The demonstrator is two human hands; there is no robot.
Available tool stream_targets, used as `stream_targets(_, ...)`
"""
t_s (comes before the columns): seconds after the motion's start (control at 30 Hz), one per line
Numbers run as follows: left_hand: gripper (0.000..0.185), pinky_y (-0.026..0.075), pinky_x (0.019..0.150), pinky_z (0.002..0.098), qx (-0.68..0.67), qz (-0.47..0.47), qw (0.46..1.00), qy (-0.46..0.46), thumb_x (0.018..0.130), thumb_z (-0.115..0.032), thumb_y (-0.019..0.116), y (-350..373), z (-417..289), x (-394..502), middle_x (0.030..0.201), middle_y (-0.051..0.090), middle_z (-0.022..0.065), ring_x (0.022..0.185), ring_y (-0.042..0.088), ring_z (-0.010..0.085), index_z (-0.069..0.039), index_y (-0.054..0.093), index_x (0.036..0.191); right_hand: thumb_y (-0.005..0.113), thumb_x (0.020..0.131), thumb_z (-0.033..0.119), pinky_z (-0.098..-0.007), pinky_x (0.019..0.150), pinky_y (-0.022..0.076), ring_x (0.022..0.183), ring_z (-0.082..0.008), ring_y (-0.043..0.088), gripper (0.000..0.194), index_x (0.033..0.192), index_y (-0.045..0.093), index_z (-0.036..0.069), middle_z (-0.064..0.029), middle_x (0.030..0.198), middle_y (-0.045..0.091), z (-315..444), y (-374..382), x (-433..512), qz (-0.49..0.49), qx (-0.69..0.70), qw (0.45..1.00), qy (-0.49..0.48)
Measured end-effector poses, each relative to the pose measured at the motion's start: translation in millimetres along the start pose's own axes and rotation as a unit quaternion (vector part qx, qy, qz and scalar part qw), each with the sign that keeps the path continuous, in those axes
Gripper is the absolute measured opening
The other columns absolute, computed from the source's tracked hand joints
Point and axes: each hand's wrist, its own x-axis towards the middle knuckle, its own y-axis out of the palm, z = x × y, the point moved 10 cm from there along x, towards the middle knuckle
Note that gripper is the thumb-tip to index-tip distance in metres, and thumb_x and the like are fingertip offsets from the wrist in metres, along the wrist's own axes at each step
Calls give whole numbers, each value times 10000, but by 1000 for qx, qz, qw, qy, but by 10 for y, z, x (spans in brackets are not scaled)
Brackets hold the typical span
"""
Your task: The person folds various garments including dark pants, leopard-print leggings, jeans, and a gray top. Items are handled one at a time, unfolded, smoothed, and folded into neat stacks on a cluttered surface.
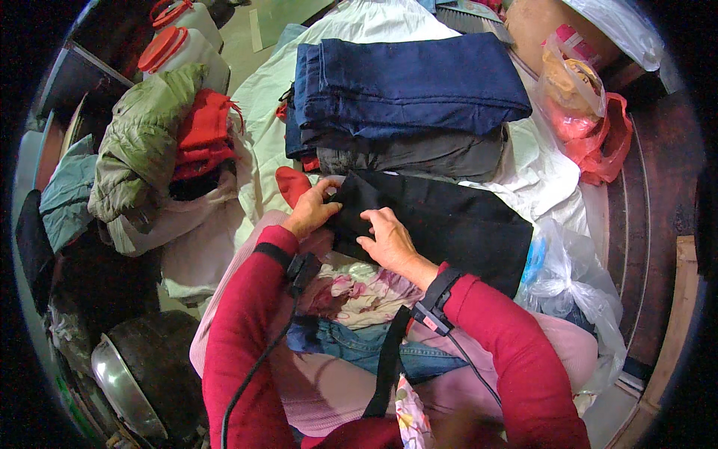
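A folded black cloth garment [449, 219] lies before me, in front of the pile. My left hand [311, 210] is at its left edge, thumb and fingertips against the fabric; whether they pinch it is hard to see. My right hand [390, 238] is over the garment's near left part, thumb and fingers apart, with nothing held. Beyond it stands a stack of folded clothes, dark blue trousers [415, 78] on top and a dark grey garment [415, 154] below. A red sock-like cloth piece [293, 186] pokes out beside my left hand. Blue jeans [331, 339] and a patterned cloth [359, 294] lie between my legs.
A white sheet [370, 22] is spread under the stack. At left are a green padded garment [148, 134], red folded cloth [205, 132], red-lidded containers [216, 76] and a metal bowl [126, 387]. Plastic bags [572, 292] and a red bag [603, 146] sit at right.
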Motion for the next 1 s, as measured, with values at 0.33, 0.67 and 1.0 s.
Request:
stream_targets(0.33, 356, 432, 695, 242, -366, 148, 919, 18, 925, -305, 441, 597, -1063, -128, 860, 568, 25, 747, 551, 117, -60, 465, 1183, 676, 677, 96, -292, 735, 464, 798, -135, 580, 305, 956, 582, 18, -71, 827, 628, -97, -898, 217, -127, 172, 967, 137)
stream_targets(0.67, 557, 459, 807, 401, 163, -8, 986, -35, 701, -300, 690, 334, 212, 41, 975, 591, 252, 926, 578, 367, 28, 492, 1106, 624, 792, 104, -339, 801, 477, 933, -210, 572, 302, 1067, 564, -7, -89, 1044, 598, -826, -5825, -2409, -492, 262, 822, 115)
stream_targets(1.0, 388, 457, 740, 298, -94, 141, 971, -169, 796, -138, 619, 613, 230, -59, 956, 611, 99, 827, 572, 181, 43, 512, 1122, 667, 779, 228, -297, 657, 482, 840, -183, 568, 379, 1083, 537, 42, -64, 996, 582, -1153, -6800, -4427, -648, 39, 714, 262)
